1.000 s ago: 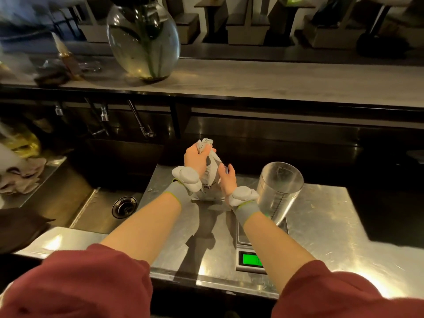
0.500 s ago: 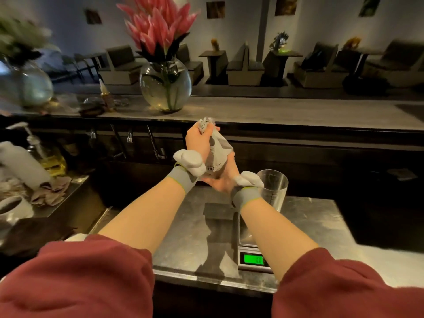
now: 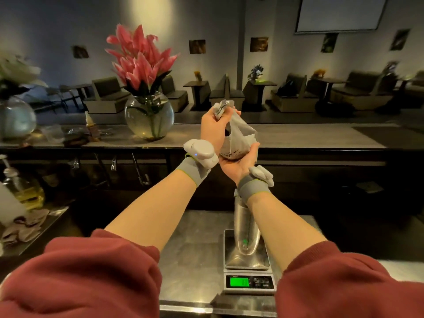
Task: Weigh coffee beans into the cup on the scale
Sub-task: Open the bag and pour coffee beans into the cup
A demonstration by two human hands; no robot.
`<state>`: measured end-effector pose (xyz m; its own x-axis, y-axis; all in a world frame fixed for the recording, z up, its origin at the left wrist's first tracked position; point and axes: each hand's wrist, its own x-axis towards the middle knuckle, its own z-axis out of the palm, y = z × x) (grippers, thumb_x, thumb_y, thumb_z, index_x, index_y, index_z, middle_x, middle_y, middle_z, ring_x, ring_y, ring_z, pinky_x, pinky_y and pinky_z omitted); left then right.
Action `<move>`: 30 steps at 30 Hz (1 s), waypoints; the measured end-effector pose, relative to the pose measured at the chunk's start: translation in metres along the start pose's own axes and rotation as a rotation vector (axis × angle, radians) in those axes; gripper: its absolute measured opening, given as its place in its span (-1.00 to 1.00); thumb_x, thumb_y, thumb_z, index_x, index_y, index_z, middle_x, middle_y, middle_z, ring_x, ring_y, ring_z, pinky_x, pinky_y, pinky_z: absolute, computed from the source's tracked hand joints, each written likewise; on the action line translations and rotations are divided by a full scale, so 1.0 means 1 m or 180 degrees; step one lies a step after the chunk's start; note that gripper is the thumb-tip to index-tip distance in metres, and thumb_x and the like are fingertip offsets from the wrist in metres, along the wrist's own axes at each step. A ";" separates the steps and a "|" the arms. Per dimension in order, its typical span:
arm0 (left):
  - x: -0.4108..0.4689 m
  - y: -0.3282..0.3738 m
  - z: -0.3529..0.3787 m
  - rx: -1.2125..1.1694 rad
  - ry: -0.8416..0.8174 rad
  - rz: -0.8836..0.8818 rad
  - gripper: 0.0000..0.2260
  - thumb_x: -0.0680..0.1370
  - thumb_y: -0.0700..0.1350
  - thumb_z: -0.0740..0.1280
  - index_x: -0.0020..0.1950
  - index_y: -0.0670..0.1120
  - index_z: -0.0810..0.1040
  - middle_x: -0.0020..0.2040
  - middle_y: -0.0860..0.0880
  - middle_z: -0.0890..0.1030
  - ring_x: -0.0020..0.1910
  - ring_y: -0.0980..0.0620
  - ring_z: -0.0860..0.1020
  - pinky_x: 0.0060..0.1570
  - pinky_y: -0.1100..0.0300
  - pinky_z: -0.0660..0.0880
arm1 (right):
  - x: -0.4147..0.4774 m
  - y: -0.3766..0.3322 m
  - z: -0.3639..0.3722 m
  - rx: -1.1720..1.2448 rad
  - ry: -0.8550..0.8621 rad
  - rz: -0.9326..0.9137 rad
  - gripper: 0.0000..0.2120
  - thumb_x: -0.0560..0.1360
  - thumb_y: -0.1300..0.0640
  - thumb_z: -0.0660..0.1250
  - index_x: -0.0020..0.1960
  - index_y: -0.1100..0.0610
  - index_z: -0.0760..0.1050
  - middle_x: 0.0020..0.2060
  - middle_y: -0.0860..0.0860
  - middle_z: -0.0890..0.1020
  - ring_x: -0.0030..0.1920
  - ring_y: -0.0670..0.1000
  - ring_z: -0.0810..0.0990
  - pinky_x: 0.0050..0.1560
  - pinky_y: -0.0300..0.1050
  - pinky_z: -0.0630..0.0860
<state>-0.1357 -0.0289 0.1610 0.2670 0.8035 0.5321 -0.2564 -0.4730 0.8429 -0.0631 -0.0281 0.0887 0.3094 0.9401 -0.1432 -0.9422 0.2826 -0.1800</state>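
Observation:
A crumpled clear plastic bag of coffee beans (image 3: 238,138) is held up in the air, well above the counter. My left hand (image 3: 212,128) pinches its twisted top. My right hand (image 3: 241,162) cups its rounded bottom from below, palm up. Dark beans show at the bag's base. Directly under my right forearm a clear tall cup (image 3: 246,228) stands on a small steel scale (image 3: 249,265) with a lit green display. The cup is partly hidden by my right wrist, so its contents cannot be told.
The scale sits on a steel worktop (image 3: 195,253). A raised bar ledge (image 3: 309,136) behind carries a round glass vase of pink flowers (image 3: 149,118) and a small bottle (image 3: 91,128). At left are a soap dispenser (image 3: 20,187) and cloths (image 3: 25,226).
Both hands have lifted the bag from the worktop to chest height; my right hand has slid from its side to under it. The camera has tilted upward.

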 end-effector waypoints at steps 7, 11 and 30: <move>0.010 -0.024 0.025 0.0677 0.0168 -0.0045 -0.84 0.50 0.01 0.30 -0.23 -0.04 0.51 -0.31 0.00 0.54 -0.24 0.02 0.50 -0.18 0.13 0.46 | 0.009 -0.044 -0.020 -0.0024 0.0151 -0.0256 -0.38 0.41 -0.26 0.35 0.33 0.08 0.38 0.13 0.22 0.55 0.10 0.29 0.55 0.11 0.24 0.54; 0.015 -0.049 0.036 0.0901 0.0136 -0.0371 -0.78 0.53 -0.03 0.24 -0.23 -0.13 0.49 -0.29 -0.09 0.54 -0.26 -0.03 0.47 -0.21 0.07 0.42 | 0.015 -0.082 -0.036 -0.0279 0.0486 -0.0553 -0.47 0.36 -0.21 0.44 0.20 0.03 0.42 0.20 0.18 0.53 0.13 0.25 0.54 0.16 0.23 0.56; -0.008 -0.118 0.023 0.1519 -0.0616 -0.0747 -0.83 0.48 -0.04 0.32 -0.19 -0.13 0.51 -0.26 -0.09 0.54 -0.23 -0.03 0.53 -0.24 0.11 0.57 | 0.022 -0.095 -0.091 -0.0466 0.0978 -0.1062 -0.23 0.34 -0.46 0.24 0.42 -0.06 0.34 0.41 0.11 0.43 0.36 0.21 0.43 0.33 0.17 0.42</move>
<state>-0.0860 0.0124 0.0588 0.4431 0.8472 0.2932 0.2669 -0.4369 0.8590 0.0453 -0.0519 0.0141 0.6365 0.6964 -0.3314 -0.7637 0.5089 -0.3974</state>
